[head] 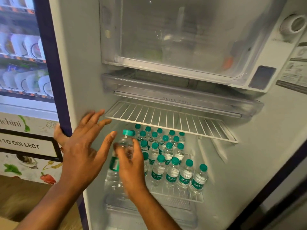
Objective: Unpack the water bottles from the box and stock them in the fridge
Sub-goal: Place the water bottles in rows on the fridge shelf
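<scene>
Clear plastic teal-capped water bottle (pixel 126 143) gripped in right hand (pixel 131 165), beside stocked bottles (pixel 172 156) on white wire fridge shelf (pixel 179 193). Left hand (pixel 83 150) empty, fingers spread wide.

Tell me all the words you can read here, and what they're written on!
"Bisleri": green labels of the water bottles on the lower wire shelf.
"QUICK CHILL": faint, on the clear drawer front.
"TO COLLECT": white sign on the vending machine.
"chini": cut off, panel above that sign.
Stickers on the fridge's right wall: too blurred.

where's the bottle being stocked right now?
Head view, centre-left: the bottle is held in the right hand, just left of the stocked bottles on the lower shelf.
</scene>
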